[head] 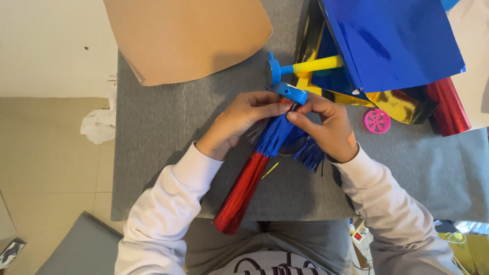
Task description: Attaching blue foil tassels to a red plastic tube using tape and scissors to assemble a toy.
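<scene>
My left hand (243, 118) and my right hand (326, 125) meet over a grey mat (168, 132). Both pinch the top of a red foil roll (242, 191) that carries a blue foil fringe (285, 140) near its upper end. The roll slants down toward my lap. A small blue tape dispenser (291, 92) sits right above my fingertips, touching them. A thin yellow strip (270, 170) lies on the mat beside the roll.
A brown paper sheet (188, 35) covers the mat's far left. Blue foil sheets (392, 40), gold foil (397, 104) and a red foil roll (449, 107) pile at the far right, with a yellow and blue toy horn (305, 66) and a pink wheel (377, 121). White crumpled tissue (99, 125) lies on the floor.
</scene>
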